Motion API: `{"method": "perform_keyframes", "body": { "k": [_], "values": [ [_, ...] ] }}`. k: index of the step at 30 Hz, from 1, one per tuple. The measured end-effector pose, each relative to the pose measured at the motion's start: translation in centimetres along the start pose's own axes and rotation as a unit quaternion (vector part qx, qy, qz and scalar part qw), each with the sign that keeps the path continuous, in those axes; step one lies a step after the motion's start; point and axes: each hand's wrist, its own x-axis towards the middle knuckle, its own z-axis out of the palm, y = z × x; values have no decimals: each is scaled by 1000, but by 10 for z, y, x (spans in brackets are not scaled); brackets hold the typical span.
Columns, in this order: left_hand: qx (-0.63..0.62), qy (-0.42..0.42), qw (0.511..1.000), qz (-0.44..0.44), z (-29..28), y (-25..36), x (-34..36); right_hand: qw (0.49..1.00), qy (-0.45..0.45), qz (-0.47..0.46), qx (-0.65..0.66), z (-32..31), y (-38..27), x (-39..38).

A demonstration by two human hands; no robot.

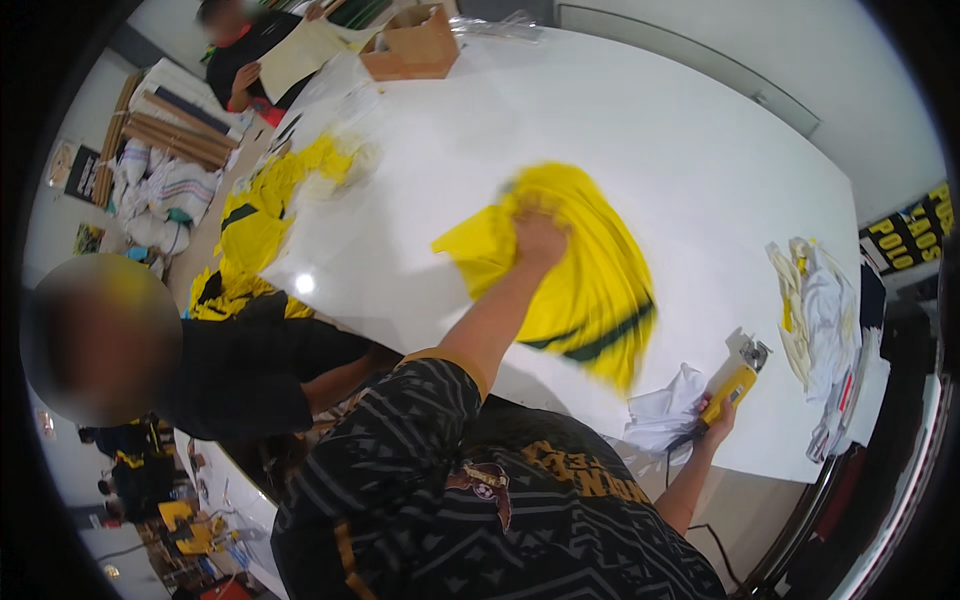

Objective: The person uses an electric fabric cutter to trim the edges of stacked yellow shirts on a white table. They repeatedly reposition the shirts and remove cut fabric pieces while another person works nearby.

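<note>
My left hand (540, 235) reaches out over the white table and is closed on a bunched part of a yellow cloth piece (590, 290). The cloth has a dark green stripe near its lower edge; it is blurred by motion. At the table's near right edge, my right hand (718, 425) is wrapped round a yellow handheld electric cloth cutter (735, 388) with a metal head pointing away from me. A crumpled white cloth (668, 410) lies just left of the cutter, near a dark cord.
A heap of yellow cloth (255, 225) lies along the left table edge (440, 150). White and cream cloths (825, 310) are piled at the right. A cardboard box (410, 45) stands at the far end. One person (240, 350) is close on my left; another (245, 65) holds pale cloth farther off.
</note>
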Motion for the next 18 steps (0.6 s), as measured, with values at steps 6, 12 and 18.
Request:
{"method": "perform_keyframes", "body": {
  "k": [6,12,18],
  "values": [
    [-24,-31,996,-85,-31,-73,-15,1000,11,-21,9,2,-1,0],
    [-21,-36,987,-152,-18,-164,-102,1000,16,-11,12,7,3,-5],
    [-37,-116,980,-158,-39,-226,-161,999,19,7,29,-2,3,-2]
  ]
}}
